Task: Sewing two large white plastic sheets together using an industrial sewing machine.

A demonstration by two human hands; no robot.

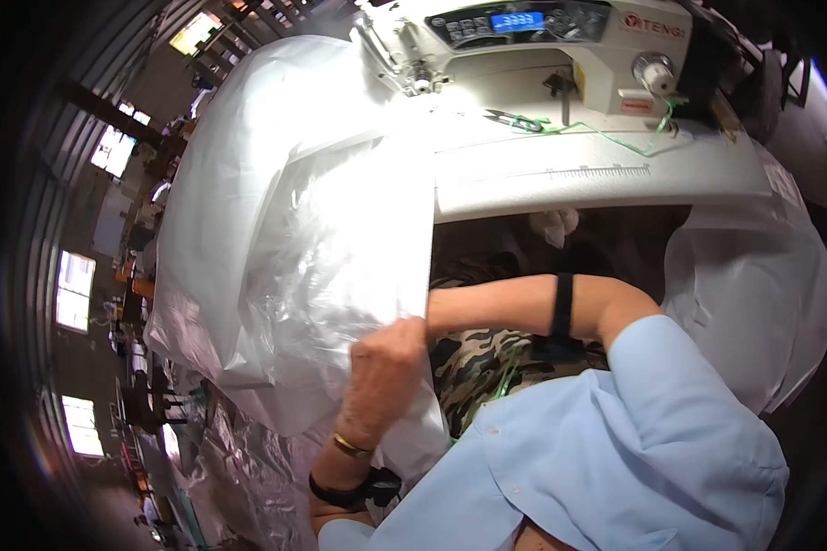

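Note:
A large translucent white plastic sheet (pixel 340 220) lies under the needle area of a sewing machine (pixel 524 46) and hangs over the table's near edge. My left hand (pixel 381 372) is closed on the sheet near its right-hand edge. My right forearm (pixel 501 305) reaches across from the right to the same place. My right hand is hidden there, behind the sheet or my left hand, so its fingers do not show. The machine's needle area (pixel 421 81) is brightly lit, and glare washes out the plastic beside it.
Small thread snips (pixel 524 121) and green thread (pixel 625 142) lie on the white machine table (pixel 496 184), which has a printed ruler scale. More white plastic (pixel 744 294) hangs at the right. Crumpled clear plastic (pixel 248 468) is at lower left. Camouflage cloth (pixel 478 367) covers my lap.

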